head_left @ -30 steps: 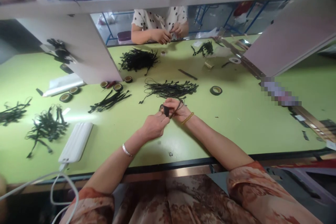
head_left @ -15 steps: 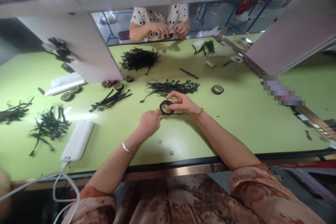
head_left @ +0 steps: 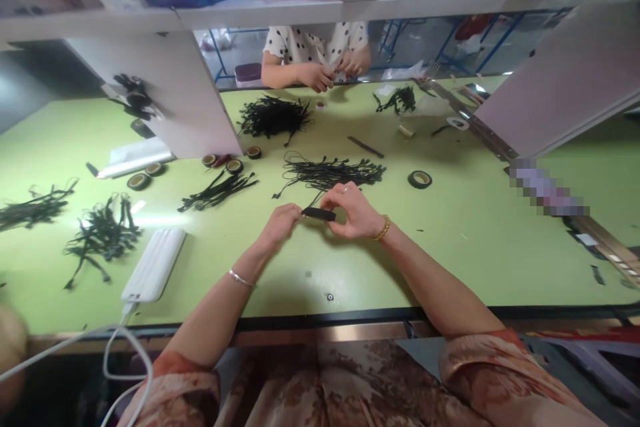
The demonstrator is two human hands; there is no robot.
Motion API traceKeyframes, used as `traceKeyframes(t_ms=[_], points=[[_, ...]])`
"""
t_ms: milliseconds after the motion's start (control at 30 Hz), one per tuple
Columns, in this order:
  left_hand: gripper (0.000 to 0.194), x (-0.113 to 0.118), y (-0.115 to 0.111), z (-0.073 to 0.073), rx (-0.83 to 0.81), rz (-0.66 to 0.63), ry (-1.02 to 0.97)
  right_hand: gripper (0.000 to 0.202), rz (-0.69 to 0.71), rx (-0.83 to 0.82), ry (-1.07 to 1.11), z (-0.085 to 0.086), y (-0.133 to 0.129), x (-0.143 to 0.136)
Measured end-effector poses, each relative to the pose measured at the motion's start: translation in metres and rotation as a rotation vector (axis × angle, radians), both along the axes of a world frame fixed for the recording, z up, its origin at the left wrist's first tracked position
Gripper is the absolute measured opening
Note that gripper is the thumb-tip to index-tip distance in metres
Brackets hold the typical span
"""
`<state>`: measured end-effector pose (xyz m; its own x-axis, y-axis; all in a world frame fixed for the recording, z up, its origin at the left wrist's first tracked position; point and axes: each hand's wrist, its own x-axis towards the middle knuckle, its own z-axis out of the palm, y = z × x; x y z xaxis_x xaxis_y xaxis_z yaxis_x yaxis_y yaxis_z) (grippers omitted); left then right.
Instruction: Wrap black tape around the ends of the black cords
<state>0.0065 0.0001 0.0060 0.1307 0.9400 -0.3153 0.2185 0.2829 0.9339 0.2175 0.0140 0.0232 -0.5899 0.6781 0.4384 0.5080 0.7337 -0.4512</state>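
My right hand (head_left: 354,212) grips a roll of black tape (head_left: 319,214) by its right side, fingers curved around it. The roll is turned edge-on, so its core is hidden. At the roll's left end, my left hand (head_left: 281,223) is closed in a pinch on a thin black cable (head_left: 315,199), which shows just above the roll; its pinched end is mostly hidden by the fingers. Just beyond my hands lies a spread bundle of black cables (head_left: 330,172) with small connectors. Another black tape roll (head_left: 420,179) lies flat to the right.
Several tape rolls (head_left: 235,167) and more cable bundles (head_left: 217,190) lie to the left. A white power bank (head_left: 154,265) with a cord sits near the front edge. Upright panels (head_left: 160,93) carry a shelf (head_left: 300,11) across the table. Opposite, a co-worker's hands (head_left: 325,75) work.
The tape roll has turned from face-on to edge-on in my right hand. My left hand has shifted slightly left. The whole view has moved a little.
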Motion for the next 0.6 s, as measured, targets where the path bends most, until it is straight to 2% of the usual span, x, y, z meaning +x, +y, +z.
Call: traceKeyframes(t_ms=[67, 267, 333, 400, 500, 600], points=[[0.020, 0.000, 0.001, 0.000, -0.032, 0.044, -0.128, 0.026, -0.006, 0.003, -0.022, -0.003, 0.002, 0.000], [0.035, 0.004, 0.000, -0.008, 0.087, 0.045, -0.280, 0.023, 0.003, -0.080, 0.012, -0.010, 0.003, -0.003], [0.038, 0.005, 0.001, -0.013, 0.116, 0.023, -0.324, 0.024, -0.024, -0.193, 0.088, -0.014, 0.003, -0.006], [0.040, 0.004, 0.002, -0.019, 0.146, 0.001, -0.339, 0.028, -0.042, -0.374, 0.195, -0.018, 0.002, -0.009], [0.042, 0.002, 0.005, -0.025, 0.192, -0.043, -0.295, 0.037, 0.027, -0.672, 0.316, -0.024, 0.001, -0.014], [0.043, 0.000, 0.006, -0.027, 0.216, -0.097, -0.210, 0.040, 0.026, -0.778, 0.362, -0.026, 0.000, -0.018]])
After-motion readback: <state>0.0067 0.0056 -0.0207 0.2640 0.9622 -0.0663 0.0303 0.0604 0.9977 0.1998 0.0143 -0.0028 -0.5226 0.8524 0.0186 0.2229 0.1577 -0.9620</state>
